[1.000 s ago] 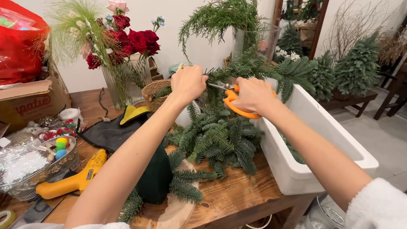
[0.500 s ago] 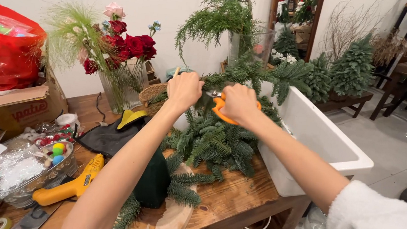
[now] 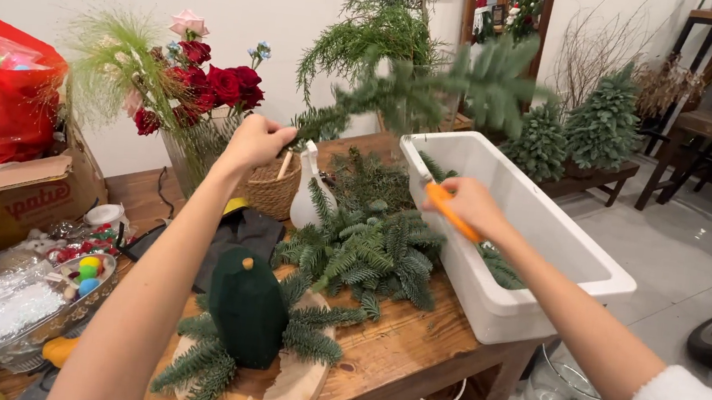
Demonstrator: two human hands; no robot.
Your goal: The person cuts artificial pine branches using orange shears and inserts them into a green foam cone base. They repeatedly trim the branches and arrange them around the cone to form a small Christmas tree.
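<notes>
Now my left hand (image 3: pixel 256 140) has lifted the fir sprig (image 3: pixel 436 90) clear above the worktop (image 3: pixel 411 353), grip clamped on its stem; my right hand (image 3: pixel 470 207), closed around the orange scissors (image 3: pixel 451 211), has dropped over the tub (image 3: pixel 543 244).

Left hand (image 3: pixel 255 141) raised, fingers closed; right hand (image 3: pixel 469 204) lower, fist clenched.
</notes>
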